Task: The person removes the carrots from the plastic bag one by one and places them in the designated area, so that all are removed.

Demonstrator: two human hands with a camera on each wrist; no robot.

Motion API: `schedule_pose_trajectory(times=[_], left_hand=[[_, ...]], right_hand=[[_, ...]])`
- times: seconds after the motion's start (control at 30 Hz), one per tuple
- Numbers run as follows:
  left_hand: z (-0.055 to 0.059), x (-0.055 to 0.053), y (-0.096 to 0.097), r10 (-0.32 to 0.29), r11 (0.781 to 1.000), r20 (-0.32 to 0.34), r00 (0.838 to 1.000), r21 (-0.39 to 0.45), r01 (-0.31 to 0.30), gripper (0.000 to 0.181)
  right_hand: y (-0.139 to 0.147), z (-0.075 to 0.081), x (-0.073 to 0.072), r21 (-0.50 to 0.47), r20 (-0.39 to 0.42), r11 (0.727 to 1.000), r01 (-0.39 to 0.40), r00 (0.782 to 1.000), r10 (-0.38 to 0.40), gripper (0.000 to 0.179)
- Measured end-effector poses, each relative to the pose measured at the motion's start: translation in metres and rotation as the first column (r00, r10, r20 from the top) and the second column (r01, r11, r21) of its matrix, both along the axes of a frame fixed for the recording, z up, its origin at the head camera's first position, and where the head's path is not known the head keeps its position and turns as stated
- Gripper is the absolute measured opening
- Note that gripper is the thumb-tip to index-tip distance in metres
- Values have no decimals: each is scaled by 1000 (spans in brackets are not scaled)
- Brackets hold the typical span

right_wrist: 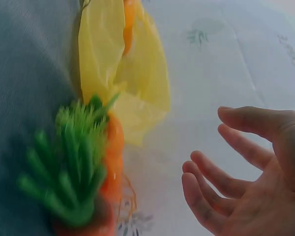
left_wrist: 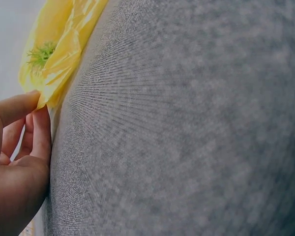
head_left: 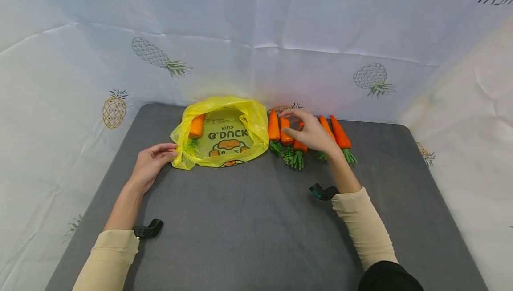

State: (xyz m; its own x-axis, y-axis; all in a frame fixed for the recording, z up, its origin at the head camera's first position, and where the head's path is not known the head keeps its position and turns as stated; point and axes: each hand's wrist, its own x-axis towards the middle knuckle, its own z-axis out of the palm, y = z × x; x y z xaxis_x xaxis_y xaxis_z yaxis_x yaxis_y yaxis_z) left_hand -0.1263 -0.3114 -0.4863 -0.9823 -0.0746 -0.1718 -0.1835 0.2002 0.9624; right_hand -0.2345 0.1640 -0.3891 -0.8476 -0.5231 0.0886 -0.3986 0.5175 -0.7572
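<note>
A yellow plastic bag (head_left: 259, 126) lies with its mouth spread wide, one carrot (head_left: 196, 126) inside at its left. My left hand (head_left: 151, 166) pinches the bag's left edge between thumb and fingers; the left wrist view shows the thin film (left_wrist: 64, 64) between the fingertips. To the right of the bag several orange toy carrots (head_left: 274, 126) lie in a row, green tops toward me. Above them my right hand (head_left: 306, 131) hovers with spread, loosely bent fingers and holds nothing. In the right wrist view its fingers (right_wrist: 206, 206) stand apart from the carrots' green leaves (right_wrist: 71, 167).
A grey cloth-covered table (head_left: 240, 220) lies under everything. White pineapple-print cloth (head_left: 256, 24) hangs behind and at the sides, close to the table's far edge. Each wrist wears a black camera mount (head_left: 149, 228) near the beige sleeve.
</note>
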Motion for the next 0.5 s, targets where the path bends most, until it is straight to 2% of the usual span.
schedule_pose_trajectory(times=[0.17, 0.5], left_hand=[[1, 0, 0, 0, 1000, 4, 1000, -7, 0, 46], [1, 0, 0, 1, 1000, 12, 1000, -16, -1, 44]], right_hand=[[-27, 1, -5, -34, 17, 999, -40, 999, 40, 41], [-71, 0, -18, -2, 42, 990, -139, 989, 138, 44]])
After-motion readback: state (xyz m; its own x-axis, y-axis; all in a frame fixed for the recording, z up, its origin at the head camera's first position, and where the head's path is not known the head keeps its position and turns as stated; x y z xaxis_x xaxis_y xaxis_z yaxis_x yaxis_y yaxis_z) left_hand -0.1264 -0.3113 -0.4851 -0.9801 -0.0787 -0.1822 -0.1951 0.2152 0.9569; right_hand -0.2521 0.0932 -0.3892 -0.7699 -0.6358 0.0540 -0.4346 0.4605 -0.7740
